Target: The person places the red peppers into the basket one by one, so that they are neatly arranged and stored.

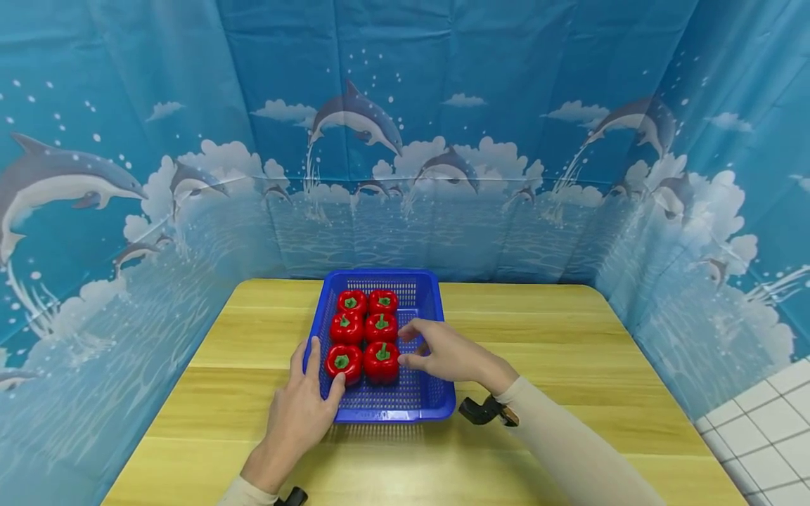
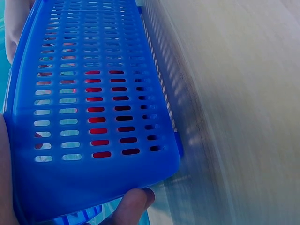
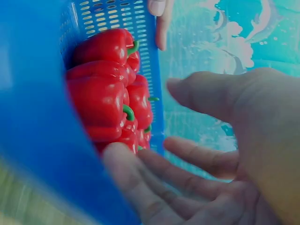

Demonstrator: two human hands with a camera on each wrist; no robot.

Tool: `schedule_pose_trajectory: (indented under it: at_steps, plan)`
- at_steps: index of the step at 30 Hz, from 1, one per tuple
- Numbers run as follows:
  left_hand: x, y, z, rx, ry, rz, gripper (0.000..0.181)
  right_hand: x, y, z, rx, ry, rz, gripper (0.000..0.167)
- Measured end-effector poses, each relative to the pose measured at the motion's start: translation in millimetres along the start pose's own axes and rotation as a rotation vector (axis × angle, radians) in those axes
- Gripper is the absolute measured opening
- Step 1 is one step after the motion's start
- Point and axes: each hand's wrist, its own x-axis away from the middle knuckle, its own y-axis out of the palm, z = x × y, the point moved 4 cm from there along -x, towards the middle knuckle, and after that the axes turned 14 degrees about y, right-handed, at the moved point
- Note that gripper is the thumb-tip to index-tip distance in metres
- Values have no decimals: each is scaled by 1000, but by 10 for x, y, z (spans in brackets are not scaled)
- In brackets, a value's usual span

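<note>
A blue slotted plastic basket (image 1: 446, 406) holds several red bell peppers (image 1: 382, 369) with green stems, standing in two columns towards its left side. My left hand (image 1: 300, 414) grips the basket's left rim near the front corner, thumb inside, fingers along the outside. In the left wrist view a fingertip (image 2: 132, 205) shows at the lower edge of the basket wall (image 2: 89, 183). Over the basket's right side, my right hand (image 1: 446, 351) has its fingers loosely bent beside the right-hand peppers. The right wrist view shows a gap between that hand (image 3: 243, 154) and the peppers (image 3: 98, 105).
The basket stands on a yellow wood-grain table (image 1: 531, 337), near its back edge. A blue curtain printed with dolphins (image 1: 443, 232) hangs behind and at both sides. White tiles (image 1: 766, 422) show at the lower right.
</note>
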Motion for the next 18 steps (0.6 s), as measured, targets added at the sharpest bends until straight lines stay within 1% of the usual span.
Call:
schedule_pose_trajectory:
  at_steps: [4,9,13,18]
  plan:
    - [23,1,-20,1,-4,2,95,150,-33,74,-39,-42,63,44]
    - [7,-24,-23,-3,2,9,95,292,-75,186,-55,-89,140,37]
    - [11,-27,-28,-8,4,5,95,389,-50,290,-68,-97,172,33]
    - [21,-8,-36,-1,-3,-4,96,510,2,395,-70,-110,188,31]
